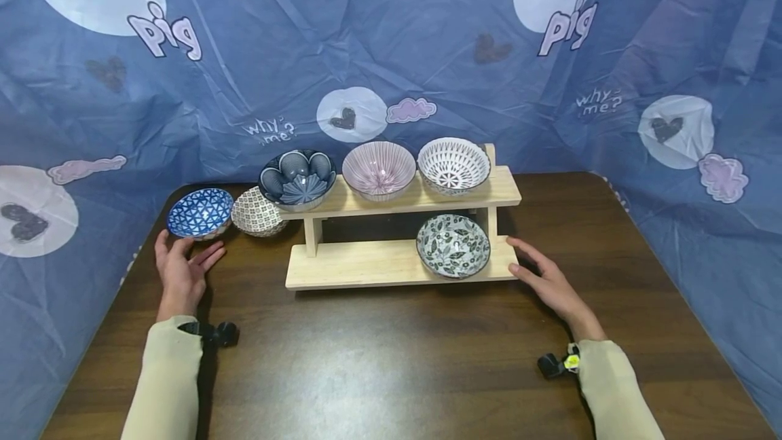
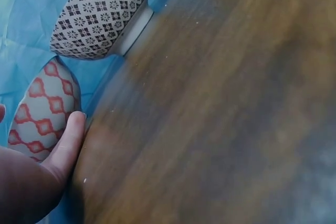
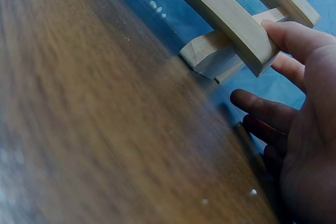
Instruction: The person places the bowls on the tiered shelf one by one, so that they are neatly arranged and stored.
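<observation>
At the table's far left, my left hand (image 1: 182, 276) touches the near side of a blue-and-white patterned bowl (image 1: 200, 213). In the left wrist view, the thumb lies against that bowl's outer wall (image 2: 43, 111), white with red diamonds. Right beside it sits a bowl with a small dark pattern (image 1: 258, 212). My right hand (image 1: 552, 287) is at the right end of a two-tier wooden stand (image 1: 360, 263), with fingertips at the end of the lower shelf. On that shelf rests a green leaf-patterned bowl (image 1: 453, 246).
Along the upper shelf stand a dark blue flower-patterned bowl (image 1: 297, 178), a pink striped bowl (image 1: 379, 170) and a white bowl with dark dashes (image 1: 454, 165). Blue printed cloth (image 1: 391, 32) hangs behind and beside the brown wooden table (image 1: 379, 365).
</observation>
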